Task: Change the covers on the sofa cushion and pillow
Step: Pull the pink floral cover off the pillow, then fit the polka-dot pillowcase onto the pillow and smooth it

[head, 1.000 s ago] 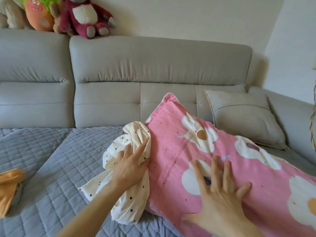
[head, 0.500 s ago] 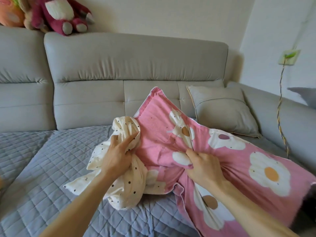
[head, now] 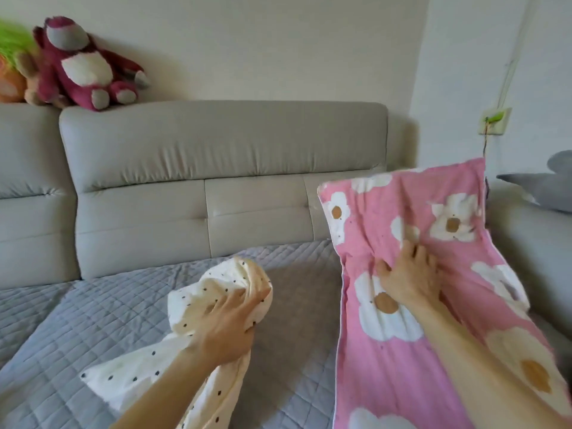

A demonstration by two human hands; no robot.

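While cover [head: 216, 292] is clenched in L hand [head: 226, 329] & pillow [head: 399, 360] pinched by R hand [head: 408, 274], pillow is judged soft/light, best held at corners.

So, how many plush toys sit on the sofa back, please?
3: maroon bear, brown toy beside it, orange toy at the left edge; more may be cut off.

My right hand [head: 408, 280], flat on the pink pillow [head: 371, 382] a sec ago, now grips a fold & has swung it up + right, away from the dotted cover [head: 216, 283] in my left hand [head: 226, 326]. The two no longer touch.
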